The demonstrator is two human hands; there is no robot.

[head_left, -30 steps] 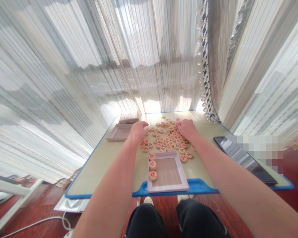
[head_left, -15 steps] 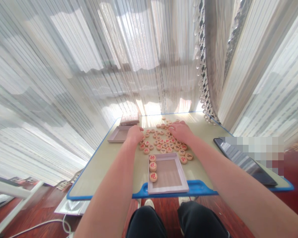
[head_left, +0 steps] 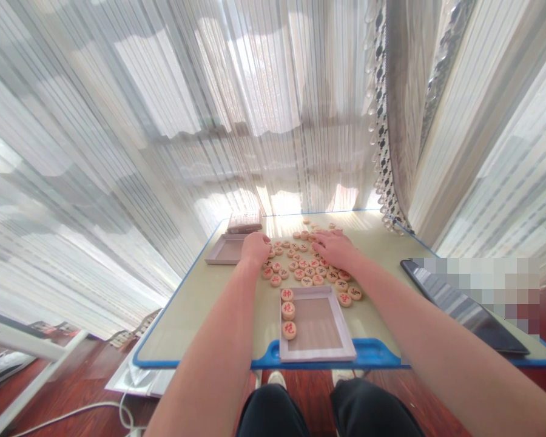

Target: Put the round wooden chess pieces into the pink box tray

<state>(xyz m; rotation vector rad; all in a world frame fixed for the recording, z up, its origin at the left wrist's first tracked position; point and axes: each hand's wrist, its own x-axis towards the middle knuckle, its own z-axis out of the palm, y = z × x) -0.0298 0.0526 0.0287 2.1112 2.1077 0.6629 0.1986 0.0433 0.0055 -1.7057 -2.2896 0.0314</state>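
Observation:
Many round wooden Chinese chess pieces point(head_left: 303, 264) with red or black characters lie spread over the table between my hands. At their left edge my left hand point(head_left: 256, 247) rests low, fingers loosely curved against the nearest pieces; its fingertips are partly hidden. My right hand point(head_left: 338, 249) lies over the right side of the pieces with its fingers apart, covering some of them. Close to me stands a shallow pale box tray point(head_left: 317, 357). Inside it, along its left wall, sit three red-marked pieces, the middle one being a red chess piece point(head_left: 288, 311).
A second shallow tray point(head_left: 218, 261) lies left of my left hand, with a brownish box point(head_left: 244, 221) behind it. On the right is a dark tablet point(head_left: 464, 309). The table point(head_left: 200, 315) has a blue rim; sheer curtains point(head_left: 273, 121) hang behind it.
The view has shifted slightly, so everything appears a little further right and lower. My left hand has lowered and its fingers have come against the pieces. My right hand stays over the right side.

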